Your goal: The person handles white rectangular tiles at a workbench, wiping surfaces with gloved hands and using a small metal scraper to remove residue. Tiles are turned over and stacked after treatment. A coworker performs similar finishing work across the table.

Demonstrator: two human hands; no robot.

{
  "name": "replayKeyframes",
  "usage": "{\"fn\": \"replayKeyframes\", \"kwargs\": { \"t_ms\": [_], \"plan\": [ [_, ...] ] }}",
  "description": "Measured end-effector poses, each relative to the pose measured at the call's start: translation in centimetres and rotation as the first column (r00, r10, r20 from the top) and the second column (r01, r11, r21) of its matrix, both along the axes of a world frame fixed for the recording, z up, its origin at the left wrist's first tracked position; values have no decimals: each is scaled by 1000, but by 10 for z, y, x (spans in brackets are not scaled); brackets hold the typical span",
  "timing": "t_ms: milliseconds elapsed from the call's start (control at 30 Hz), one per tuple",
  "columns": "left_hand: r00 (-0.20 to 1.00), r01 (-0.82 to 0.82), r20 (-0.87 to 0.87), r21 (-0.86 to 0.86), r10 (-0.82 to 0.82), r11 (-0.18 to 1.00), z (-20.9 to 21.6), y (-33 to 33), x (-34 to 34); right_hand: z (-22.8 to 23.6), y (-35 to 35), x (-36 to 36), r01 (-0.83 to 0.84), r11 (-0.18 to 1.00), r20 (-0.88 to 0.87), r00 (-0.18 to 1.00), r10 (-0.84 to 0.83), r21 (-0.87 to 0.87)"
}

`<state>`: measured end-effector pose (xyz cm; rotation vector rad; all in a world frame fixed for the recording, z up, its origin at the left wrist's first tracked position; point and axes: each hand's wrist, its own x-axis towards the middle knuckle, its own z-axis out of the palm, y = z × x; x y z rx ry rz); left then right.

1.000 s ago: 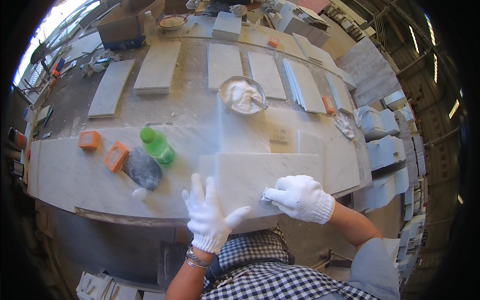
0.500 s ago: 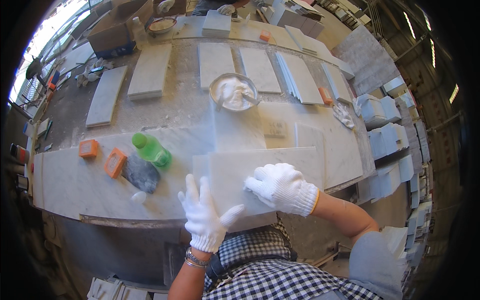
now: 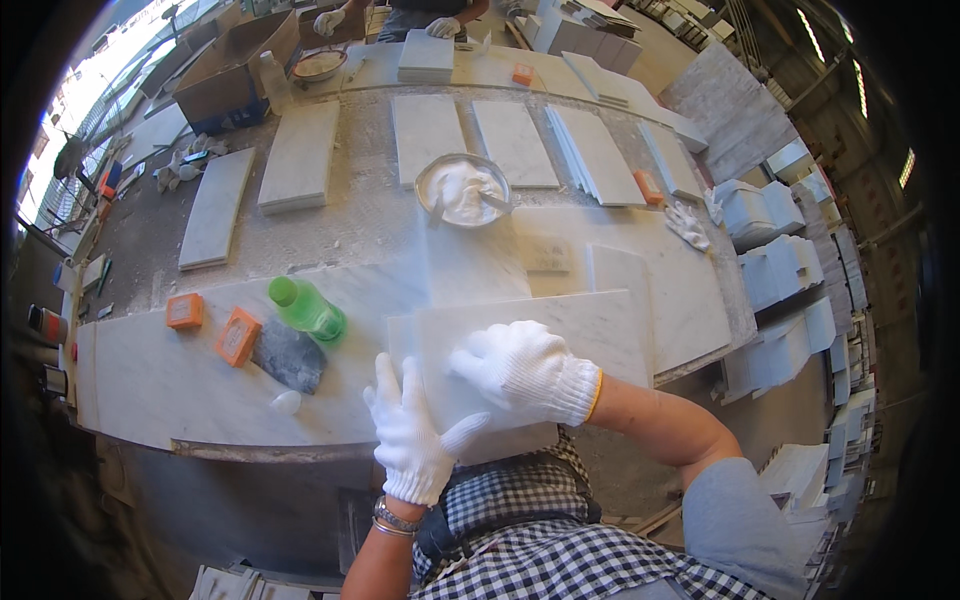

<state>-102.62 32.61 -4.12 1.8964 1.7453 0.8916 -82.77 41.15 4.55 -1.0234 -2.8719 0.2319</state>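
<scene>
A pale, polished stone tile (image 3: 600, 330) lies flat at the near edge of the marble worktop, on top of other slabs. My left hand (image 3: 412, 435), in a white knit glove, rests at the tile's near left corner, its fingers spread. On the tile's face my right hand (image 3: 525, 372), gloved the same way, is closed with its fingertips pressed down; what it grips, if anything, is hidden beneath. Left of my hands are a green bottle (image 3: 312, 312), a dark grey pad (image 3: 290, 358), and two orange boxes, one nearer (image 3: 238, 337) and one farther (image 3: 184, 311).
Beyond the tile stands a metal bowl (image 3: 422, 200) of white paste with a tool in it. More tiles (image 3: 515, 145) lie across the table, and a loose white glove (image 3: 687, 228) at right. At the far side a co-worker's gloved hand (image 3: 443, 28) is beside a tile stack (image 3: 426, 60).
My right hand has slid to the left across the tile, closer to my left hand, which stays nearly in place. The whole view has shifted slightly.
</scene>
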Motion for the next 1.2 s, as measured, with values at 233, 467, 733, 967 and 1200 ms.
{"fn": "replayKeyframes", "kwargs": {
  "t_ms": [233,467,733,967,1200],
  "plan": [
    [1000,-20,-7,-50,20,999,1,1,2,5,-8,4,69,996,5,998,-70,57],
    [998,70,-11,27,-70,997,-2,3,-9,-5,5,25,200,971,-1,979,-202,131],
    [984,84,-160,64,-73,994,-18,3,-14,-30,-51,-39,91,994,-77,993,-87,59],
    [992,123,43,-11,-122,992,-16,-8,-18,-20,-16,134,712,635,-25,671,-741,300],
    [993,96,-75,66,-91,993,-29,-6,-23,-28,-72,44,446,771,116,829,-547,454]
  ]
}}
